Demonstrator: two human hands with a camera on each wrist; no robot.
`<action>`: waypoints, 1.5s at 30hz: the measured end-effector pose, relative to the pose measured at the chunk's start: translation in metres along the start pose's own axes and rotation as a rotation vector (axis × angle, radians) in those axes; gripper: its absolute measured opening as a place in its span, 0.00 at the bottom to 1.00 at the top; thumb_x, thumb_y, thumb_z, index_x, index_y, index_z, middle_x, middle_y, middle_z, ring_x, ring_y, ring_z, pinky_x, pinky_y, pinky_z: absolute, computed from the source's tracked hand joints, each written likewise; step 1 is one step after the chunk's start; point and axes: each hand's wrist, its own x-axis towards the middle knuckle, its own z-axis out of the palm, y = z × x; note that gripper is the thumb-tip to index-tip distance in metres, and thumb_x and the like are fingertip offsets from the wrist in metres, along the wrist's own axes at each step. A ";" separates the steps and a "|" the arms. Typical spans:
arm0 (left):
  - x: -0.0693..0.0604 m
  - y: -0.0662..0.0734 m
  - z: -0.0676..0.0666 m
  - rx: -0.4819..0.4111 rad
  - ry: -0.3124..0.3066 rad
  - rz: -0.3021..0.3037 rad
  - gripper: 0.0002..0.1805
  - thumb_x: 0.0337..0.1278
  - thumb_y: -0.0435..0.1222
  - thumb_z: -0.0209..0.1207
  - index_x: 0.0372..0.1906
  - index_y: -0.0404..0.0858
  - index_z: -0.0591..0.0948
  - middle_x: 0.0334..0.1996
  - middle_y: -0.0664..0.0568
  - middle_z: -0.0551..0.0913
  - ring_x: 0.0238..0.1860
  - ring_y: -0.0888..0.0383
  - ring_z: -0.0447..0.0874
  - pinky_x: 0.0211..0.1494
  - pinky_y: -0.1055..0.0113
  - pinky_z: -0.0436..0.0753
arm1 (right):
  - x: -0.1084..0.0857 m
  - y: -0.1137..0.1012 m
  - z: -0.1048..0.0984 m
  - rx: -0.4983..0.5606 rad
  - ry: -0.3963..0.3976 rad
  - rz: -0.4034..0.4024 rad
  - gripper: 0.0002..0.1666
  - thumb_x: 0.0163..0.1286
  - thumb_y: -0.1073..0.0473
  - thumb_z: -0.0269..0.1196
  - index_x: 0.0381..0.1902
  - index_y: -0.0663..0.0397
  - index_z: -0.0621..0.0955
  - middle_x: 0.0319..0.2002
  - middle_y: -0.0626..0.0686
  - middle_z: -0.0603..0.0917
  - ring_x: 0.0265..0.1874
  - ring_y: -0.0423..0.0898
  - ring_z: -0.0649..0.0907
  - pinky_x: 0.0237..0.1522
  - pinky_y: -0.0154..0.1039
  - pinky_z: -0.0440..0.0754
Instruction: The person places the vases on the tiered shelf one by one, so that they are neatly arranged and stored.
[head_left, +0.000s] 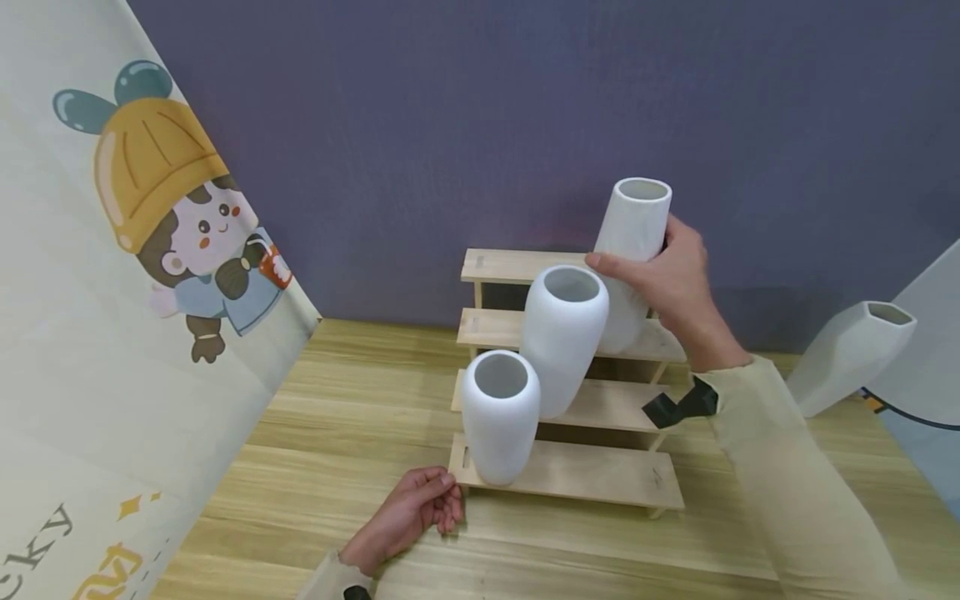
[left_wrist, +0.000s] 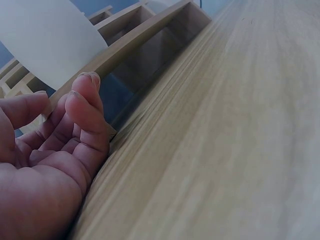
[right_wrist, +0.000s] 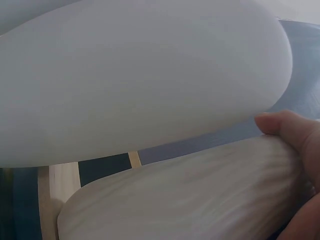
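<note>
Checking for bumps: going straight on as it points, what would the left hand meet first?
Probably the wooden stand's bottom step: the left hand seems to hold its near left corner.

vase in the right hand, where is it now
In the head view, the vase is right of centre in the right hand, beside and beyond the middle white vase, its base at the second-highest step of the wooden stand.
</note>
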 end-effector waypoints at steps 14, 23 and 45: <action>-0.011 -0.001 -0.005 0.004 -0.015 -0.006 0.14 0.79 0.35 0.42 0.40 0.40 0.78 0.31 0.59 0.88 0.28 0.69 0.82 0.32 0.78 0.82 | -0.013 -0.005 0.015 -0.011 0.007 0.005 0.43 0.54 0.44 0.75 0.64 0.49 0.71 0.56 0.58 0.78 0.51 0.55 0.79 0.53 0.61 0.83; -0.017 0.000 -0.008 0.012 -0.001 -0.042 0.13 0.79 0.37 0.43 0.39 0.40 0.78 0.30 0.59 0.87 0.28 0.69 0.82 0.32 0.77 0.82 | -0.019 -0.007 0.021 -0.002 0.021 -0.004 0.42 0.55 0.44 0.75 0.64 0.49 0.71 0.56 0.58 0.78 0.50 0.55 0.79 0.54 0.60 0.83; -0.014 -0.001 -0.008 0.026 -0.003 -0.029 0.14 0.79 0.37 0.43 0.39 0.41 0.78 0.30 0.59 0.87 0.28 0.69 0.82 0.32 0.77 0.82 | -0.011 -0.003 0.016 0.019 -0.035 -0.004 0.44 0.56 0.45 0.74 0.66 0.49 0.69 0.58 0.58 0.76 0.51 0.52 0.77 0.56 0.62 0.81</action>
